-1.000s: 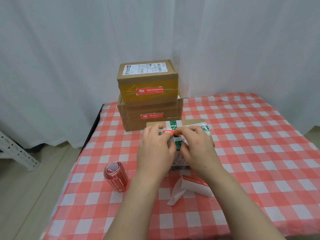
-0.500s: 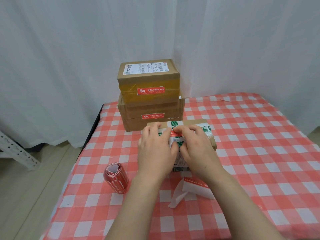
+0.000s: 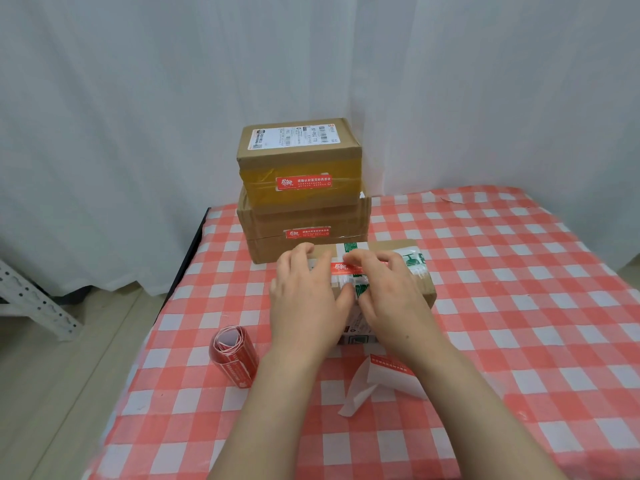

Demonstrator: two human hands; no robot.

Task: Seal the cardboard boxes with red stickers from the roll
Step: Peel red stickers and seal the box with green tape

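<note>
The small cardboard box point(image 3: 420, 289) lay near the middle of the table point(image 3: 519, 306), a little toward its left edge and just in front of a stack of two other boxes. Both hands were on top of it. The left hand point(image 3: 304, 299) lay palm down over the box's left half, its fingers nearly straight and slightly spread, the thumb reaching across toward the other hand. The right hand point(image 3: 391, 299) covered the middle of the box, its fingers arched and close together, the fingertips point(image 3: 356, 258) pushing down along the far top edge.

The red sticker point(image 3: 339, 269) lay flat on the box's top, across white tape with green print point(image 3: 412, 261). Its left end showed in the gap between the two hands; the rest ran under the right fingers. Neither hand pinched it; the fingers only pressed down on it.

The roll of red stickers point(image 3: 233, 355) lay on its side near the table's left edge, just left of the left wrist and apart from it. A loose strip of white backing paper point(image 3: 388, 375) sat on the cloth under the right forearm.

At the far left corner, the top box point(image 3: 298, 150) rested on the lower box point(image 3: 304, 220), each with a red sticker on its front face.
</note>
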